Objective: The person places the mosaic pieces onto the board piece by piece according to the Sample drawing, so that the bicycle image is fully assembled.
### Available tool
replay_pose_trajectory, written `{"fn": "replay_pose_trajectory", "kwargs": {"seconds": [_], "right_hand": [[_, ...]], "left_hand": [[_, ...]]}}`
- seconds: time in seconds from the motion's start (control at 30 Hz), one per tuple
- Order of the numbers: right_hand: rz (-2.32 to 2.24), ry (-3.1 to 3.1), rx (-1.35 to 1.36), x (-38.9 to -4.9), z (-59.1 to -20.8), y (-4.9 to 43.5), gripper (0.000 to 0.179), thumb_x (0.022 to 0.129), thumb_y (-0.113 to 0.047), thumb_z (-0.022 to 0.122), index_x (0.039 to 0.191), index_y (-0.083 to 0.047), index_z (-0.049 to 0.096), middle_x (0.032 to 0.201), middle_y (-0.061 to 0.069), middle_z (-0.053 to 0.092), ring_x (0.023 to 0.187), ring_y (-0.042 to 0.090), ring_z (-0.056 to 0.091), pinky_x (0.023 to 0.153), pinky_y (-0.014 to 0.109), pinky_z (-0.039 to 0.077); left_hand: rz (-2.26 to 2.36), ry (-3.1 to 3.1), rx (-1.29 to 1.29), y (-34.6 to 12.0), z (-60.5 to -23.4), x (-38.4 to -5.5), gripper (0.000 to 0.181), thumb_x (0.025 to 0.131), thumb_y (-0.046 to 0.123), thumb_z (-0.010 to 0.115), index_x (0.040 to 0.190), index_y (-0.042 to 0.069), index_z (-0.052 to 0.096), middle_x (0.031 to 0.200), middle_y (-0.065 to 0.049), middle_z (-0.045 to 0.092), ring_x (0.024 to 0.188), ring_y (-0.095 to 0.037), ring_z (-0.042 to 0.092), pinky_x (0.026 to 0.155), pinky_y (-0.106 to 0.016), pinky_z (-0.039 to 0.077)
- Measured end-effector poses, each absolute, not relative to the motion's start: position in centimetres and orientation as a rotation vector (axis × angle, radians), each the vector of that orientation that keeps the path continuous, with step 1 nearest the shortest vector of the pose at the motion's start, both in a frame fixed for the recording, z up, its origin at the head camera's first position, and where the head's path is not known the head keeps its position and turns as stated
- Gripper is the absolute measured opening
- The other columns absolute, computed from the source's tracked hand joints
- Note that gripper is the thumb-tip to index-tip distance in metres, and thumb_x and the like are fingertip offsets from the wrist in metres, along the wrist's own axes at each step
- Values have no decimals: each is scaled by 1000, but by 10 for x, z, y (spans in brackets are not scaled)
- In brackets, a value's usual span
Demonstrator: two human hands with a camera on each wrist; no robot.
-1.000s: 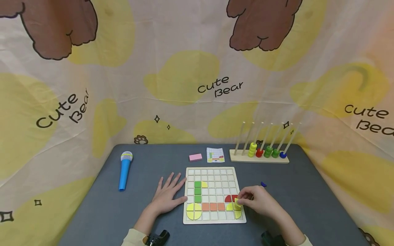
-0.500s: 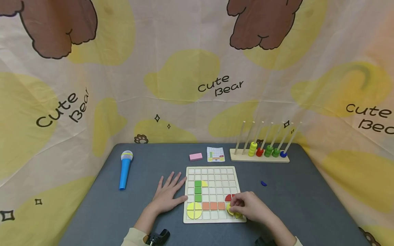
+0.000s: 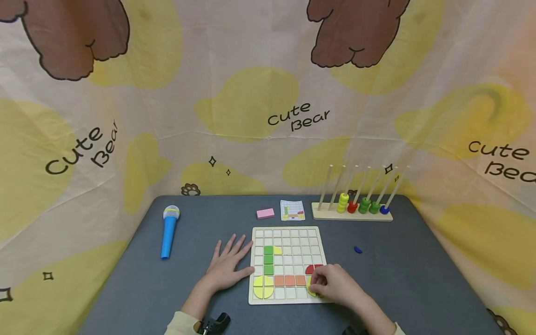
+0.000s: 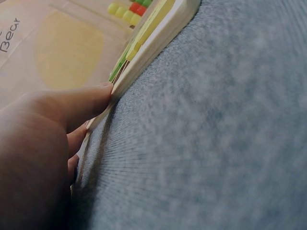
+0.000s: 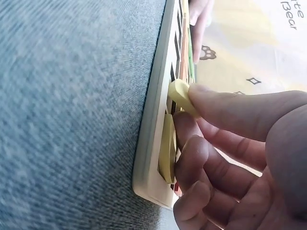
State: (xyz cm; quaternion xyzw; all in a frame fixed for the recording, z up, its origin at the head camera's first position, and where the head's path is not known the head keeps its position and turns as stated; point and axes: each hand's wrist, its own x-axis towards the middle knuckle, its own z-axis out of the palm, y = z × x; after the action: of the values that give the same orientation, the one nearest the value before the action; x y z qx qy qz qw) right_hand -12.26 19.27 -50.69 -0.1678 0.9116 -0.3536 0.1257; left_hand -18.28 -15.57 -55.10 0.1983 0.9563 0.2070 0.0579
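Note:
A white grid board lies on the dark table, with coloured tiles in some squares. My left hand rests with fingers spread at its left edge; in the left wrist view the thumb touches the wooden side. Over the lower right corner, my right hand pinches a yellow quarter-circle tile between thumb and fingers. That tile is tilted against the board. Another yellow tile lies in the corner squares beside it. My fingers partly hide the red tiles just above.
A small blue curved piece lies right of the board. Behind stand a bead abacus, a pattern card and a pink block. A blue toy microphone lies at the left. A printed cloth hangs behind the table.
My right hand has moved left and slightly down with the yellow tile, from the board's right edge to over its lower right squares. The left hand stays in place.

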Motion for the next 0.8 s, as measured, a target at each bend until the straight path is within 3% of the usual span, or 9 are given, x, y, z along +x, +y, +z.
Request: {"fn": "replay_pose_trajectory", "kwargs": {"seconds": [0.8], "right_hand": [[-1043,2711,-372,-130,-508,201,22,80,-23,86,73,-21,66,63,-11,55,59,6,49,53,22,39]], "left_hand": [[626,2911,581,-154,-554,-184,81,91,73,50,159,34,31,168,3,23,158,-28,6,121,-65,-3]]}}
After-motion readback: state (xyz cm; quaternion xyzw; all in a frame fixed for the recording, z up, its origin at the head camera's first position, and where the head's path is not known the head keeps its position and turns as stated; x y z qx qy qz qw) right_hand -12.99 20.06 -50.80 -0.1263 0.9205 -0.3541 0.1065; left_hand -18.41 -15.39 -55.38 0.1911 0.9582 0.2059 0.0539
